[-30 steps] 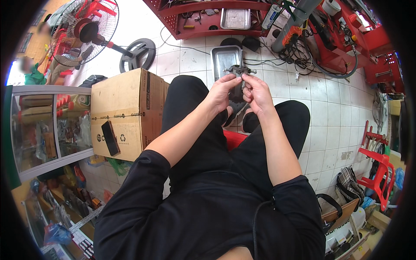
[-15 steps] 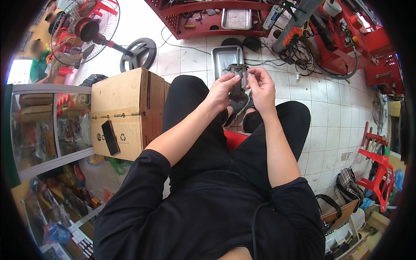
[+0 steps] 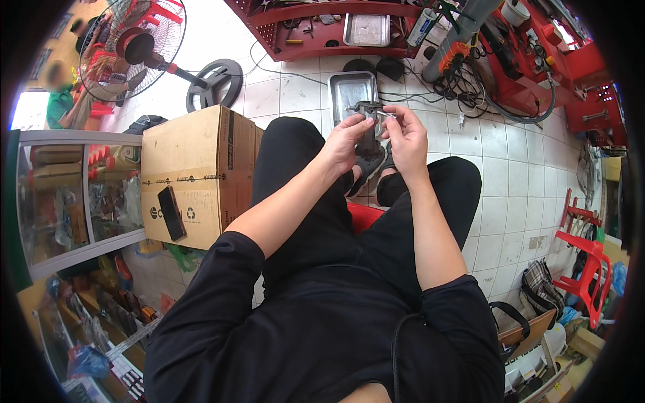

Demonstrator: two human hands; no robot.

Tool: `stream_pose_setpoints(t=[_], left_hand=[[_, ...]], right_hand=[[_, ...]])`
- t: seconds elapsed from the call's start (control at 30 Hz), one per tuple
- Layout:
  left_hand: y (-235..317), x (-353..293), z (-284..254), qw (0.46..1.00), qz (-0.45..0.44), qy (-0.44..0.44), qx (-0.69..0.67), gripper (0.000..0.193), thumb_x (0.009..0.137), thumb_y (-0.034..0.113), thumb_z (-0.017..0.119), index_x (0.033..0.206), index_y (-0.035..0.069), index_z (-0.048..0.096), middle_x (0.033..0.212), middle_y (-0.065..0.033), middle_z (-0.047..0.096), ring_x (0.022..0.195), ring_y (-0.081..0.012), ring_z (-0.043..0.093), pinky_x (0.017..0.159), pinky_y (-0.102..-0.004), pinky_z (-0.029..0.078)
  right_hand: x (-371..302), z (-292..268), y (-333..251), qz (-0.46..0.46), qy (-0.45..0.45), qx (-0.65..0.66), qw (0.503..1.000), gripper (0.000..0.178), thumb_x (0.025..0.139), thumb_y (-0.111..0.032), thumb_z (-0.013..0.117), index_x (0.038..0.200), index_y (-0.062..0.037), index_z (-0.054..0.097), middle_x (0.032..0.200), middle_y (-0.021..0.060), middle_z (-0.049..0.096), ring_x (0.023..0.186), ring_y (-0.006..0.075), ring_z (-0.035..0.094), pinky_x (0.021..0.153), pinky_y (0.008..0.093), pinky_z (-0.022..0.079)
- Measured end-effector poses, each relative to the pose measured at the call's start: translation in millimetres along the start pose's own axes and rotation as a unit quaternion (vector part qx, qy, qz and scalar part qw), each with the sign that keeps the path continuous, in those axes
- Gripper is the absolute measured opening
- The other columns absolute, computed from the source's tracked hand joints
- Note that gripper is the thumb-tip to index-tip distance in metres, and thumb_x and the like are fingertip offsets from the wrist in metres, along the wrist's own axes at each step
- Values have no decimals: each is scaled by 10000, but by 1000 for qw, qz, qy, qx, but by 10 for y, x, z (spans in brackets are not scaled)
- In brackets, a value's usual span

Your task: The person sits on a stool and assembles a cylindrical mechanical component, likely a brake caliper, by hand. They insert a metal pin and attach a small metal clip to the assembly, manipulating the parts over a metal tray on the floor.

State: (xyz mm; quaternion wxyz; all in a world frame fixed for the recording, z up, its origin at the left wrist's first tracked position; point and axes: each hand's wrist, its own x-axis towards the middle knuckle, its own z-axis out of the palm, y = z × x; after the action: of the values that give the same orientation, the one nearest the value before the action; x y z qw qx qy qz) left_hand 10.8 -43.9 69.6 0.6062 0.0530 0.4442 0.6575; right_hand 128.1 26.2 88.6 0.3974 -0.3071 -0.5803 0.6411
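Observation:
Between my knees, my left hand (image 3: 344, 140) is closed around a dark, grimy metal part (image 3: 367, 142) that looks like a brake caliper, its thumb lying over the near side. Just to the right, my right hand (image 3: 408, 138) pinches a thin, shiny metal pin (image 3: 385, 114) between thumb and fingers. The pin points left toward the upper end of the metal part; whether its tip touches the part I cannot tell. Beneath and beyond the hands, a shallow metal tray (image 3: 352, 79) lies on the floor.
A cardboard box (image 3: 181, 151) with a black phone (image 3: 172, 213) on it stands at my left, beside a glass cabinet (image 3: 84, 201). A fan (image 3: 138, 50) is at far left, a red tool cart (image 3: 322, 48) ahead. Cables (image 3: 470, 94) and a red stool (image 3: 588, 272) are at right.
My right fingers have shifted slightly, and the shiny pin now shows between them and the metal part. My left hand keeps its hold. A person at far left has moved a little.

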Motion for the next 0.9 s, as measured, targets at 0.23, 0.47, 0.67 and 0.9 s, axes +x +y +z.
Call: stream_pose_setpoints(t=[0.23,0.47,0.67,0.9], left_hand=[[-4,-2,-5,1000,10,13,9,131,814,151,676,925,83,654,868,18,631,830,-75,530,735,-243,395],[-10,6,-22,999,30,17,26,140,805,126,688,921,61,646,860,6,635,795,-75,560,708,-226,418],[-41,38,-62,997,39,16,67,181,808,140,692,946,34,640,869,0,631,801,-69,557,702,-225,421],[-57,63,-86,995,53,-3,86,189,820,155,683,952,27,638,873,-1,628,795,-68,553,702,-227,426]], right_hand=[[-22,23,16,-14,-6,-58,998,125,854,-70,588,934,14,542,735,24,596,623,48,534,541,209,435],[-51,47,-177,-87,-2,-266,960,121,831,-90,595,902,6,570,751,141,643,626,230,634,568,320,489],[-81,78,-234,-195,-12,-417,888,128,826,-132,597,886,-20,579,779,174,642,699,334,621,667,395,489],[-83,43,-244,-157,2,-542,825,219,834,-258,618,832,-42,586,682,118,634,579,286,599,543,372,409]])
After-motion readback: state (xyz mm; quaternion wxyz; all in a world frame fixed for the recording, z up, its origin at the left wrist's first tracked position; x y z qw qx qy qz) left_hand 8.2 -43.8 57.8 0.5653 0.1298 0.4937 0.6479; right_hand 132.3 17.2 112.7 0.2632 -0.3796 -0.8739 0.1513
